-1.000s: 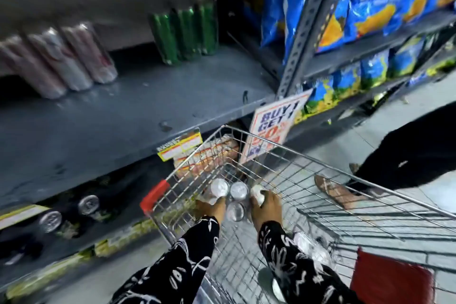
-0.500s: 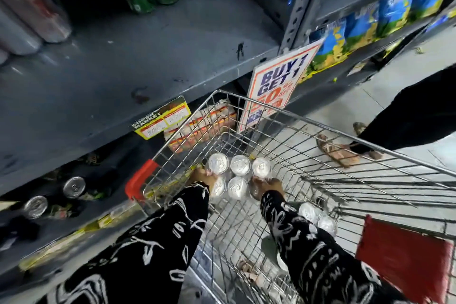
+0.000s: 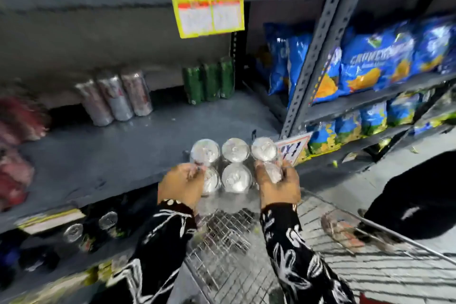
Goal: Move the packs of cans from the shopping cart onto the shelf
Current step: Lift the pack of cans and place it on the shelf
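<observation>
A plastic-wrapped pack of silver-topped cans (image 3: 235, 164) is held in the air at the front edge of the grey shelf (image 3: 118, 155), above the wire shopping cart (image 3: 237, 249). My left hand (image 3: 182, 186) grips the pack's left side and my right hand (image 3: 278, 184) grips its right side. Both sleeves are black with white patterns. A pack of silver-pink cans (image 3: 116, 97) and a pack of green cans (image 3: 209, 81) stand at the back of the shelf.
A grey upright post (image 3: 313, 57) stands right of the shelf, with blue snack bags (image 3: 370, 61) beyond it. A yellow price tag (image 3: 209, 15) hangs above. Red packs (image 3: 14, 145) sit at the shelf's left. Another person's sandalled foot (image 3: 343, 232) and dark clothing (image 3: 414, 200) are at the right.
Both hands have lifted the pack of cans out of the cart up to the shelf's front edge. The view has tilted upward toward the shelves.
</observation>
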